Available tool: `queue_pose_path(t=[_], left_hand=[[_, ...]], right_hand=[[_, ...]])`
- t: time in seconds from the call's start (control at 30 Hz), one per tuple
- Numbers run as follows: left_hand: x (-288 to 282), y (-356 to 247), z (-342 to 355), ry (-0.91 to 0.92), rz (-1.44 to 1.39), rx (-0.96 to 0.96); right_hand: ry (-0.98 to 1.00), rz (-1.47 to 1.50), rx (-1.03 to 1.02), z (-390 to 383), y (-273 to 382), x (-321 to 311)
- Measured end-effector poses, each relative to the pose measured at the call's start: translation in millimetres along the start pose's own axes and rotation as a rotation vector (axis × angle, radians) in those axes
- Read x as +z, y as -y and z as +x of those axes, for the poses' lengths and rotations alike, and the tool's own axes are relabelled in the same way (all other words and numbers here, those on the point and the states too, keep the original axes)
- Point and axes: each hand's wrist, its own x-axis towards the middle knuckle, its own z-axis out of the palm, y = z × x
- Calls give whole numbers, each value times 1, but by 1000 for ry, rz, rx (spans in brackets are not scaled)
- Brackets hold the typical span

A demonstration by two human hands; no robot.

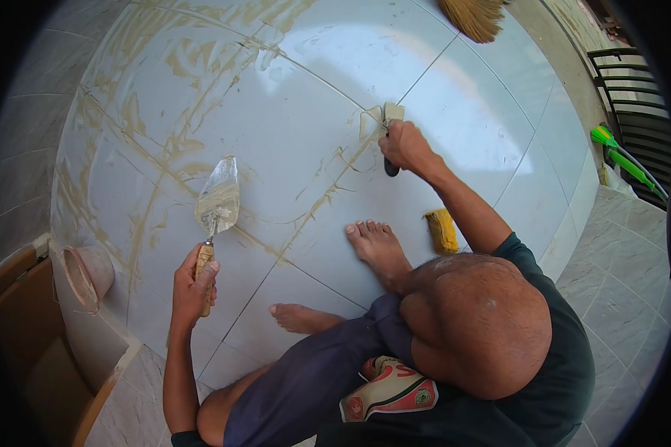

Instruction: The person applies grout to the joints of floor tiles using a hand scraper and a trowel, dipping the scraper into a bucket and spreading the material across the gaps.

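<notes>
My left hand point(195, 283) is closed on the wooden handle of a pointed trowel point(218, 195), whose metal blade carries beige paste and is held above the tiles. My right hand point(406, 145) grips the dark handle of a putty knife point(394, 113), with its flat, paste-coated blade at a grout line in the white tile floor point(499, 156). Beige grout smears point(317, 208) run along the joints, heaviest at the upper left. A yellow sponge point(443, 231) lies below my right forearm, beside my bare foot.
A pinkish bucket point(87, 277) stands at the left by a low step and brown panels point(26, 320). A straw broom point(471, 16) is at the top. A green-handled tool point(622, 164) leans near a black metal railing point(622, 78) at the right. My bent knee point(477, 320) fills the lower right.
</notes>
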Motion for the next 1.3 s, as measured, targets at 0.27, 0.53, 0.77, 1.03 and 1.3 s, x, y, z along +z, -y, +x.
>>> queue_pose_path(t=[0.27,0.53,0.77,1.03,1.3], left_hand=[[1,2,-2,11,-27,28],[0,7,-1,-32,-39,27],[-1,9,-3,-23,-60,15],[3,8,-7,-61,-76,13],[10,11,-7,-126,-109,-26]], right_hand=[[-114,98,-120,3,32,40],[8,192,-59,10,46,8],[421,223,56,23,27,5],[106,106,-91,37,75,41],[84,180,144,57,38,13]])
